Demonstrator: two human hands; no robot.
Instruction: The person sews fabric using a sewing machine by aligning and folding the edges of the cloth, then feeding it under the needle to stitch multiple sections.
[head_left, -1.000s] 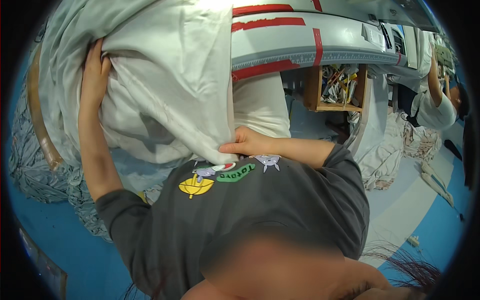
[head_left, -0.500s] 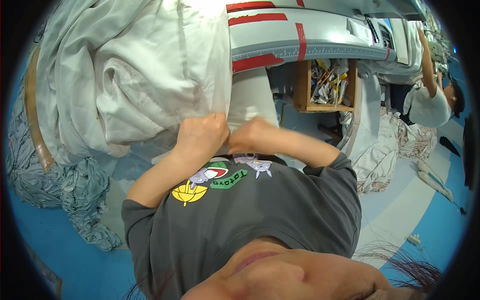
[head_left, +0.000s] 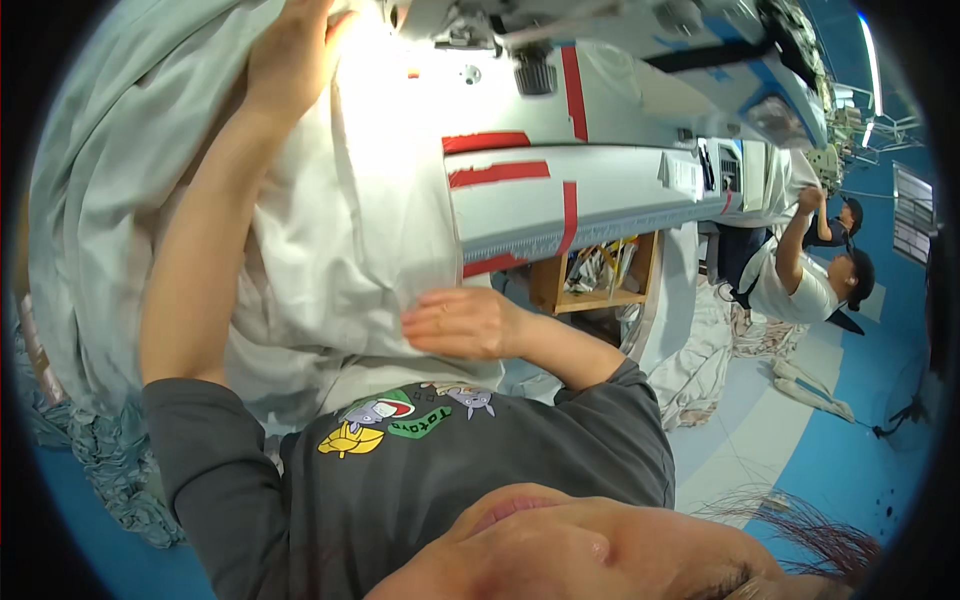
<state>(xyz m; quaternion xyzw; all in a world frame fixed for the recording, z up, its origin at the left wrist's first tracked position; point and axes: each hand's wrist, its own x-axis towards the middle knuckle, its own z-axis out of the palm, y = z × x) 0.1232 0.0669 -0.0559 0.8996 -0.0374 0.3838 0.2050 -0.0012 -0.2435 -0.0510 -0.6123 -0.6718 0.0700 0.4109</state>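
White cloth [head_left: 310, 270] covers the left of the sewing machine table and hangs in folds over its front edge. At the top left, my left hand [head_left: 290, 65] is on the cloth beside the bright lit patch under the machine head; most of its fingers are hidden past the upper rim. My right hand [head_left: 462, 322] rests flat against the cloth at the table's front edge, its fingers stretched out to the left. The sewing machine head [head_left: 535, 70], with a dark ribbed knob, is above and to the right of the cloth.
A measuring scale and red tape strips [head_left: 498, 173] line the table's front. Below hangs a wooden drawer [head_left: 600, 298] with scraps. Bluish cloth [head_left: 125, 470] lies heaped at left, pale cloth [head_left: 690, 365] at right. Co-workers [head_left: 795, 275] are at far right.
My hands were together at the cloth's edge near my chest. The left has moved far forward to the machine head; the right has opened flat on the cloth. The view has tilted up.
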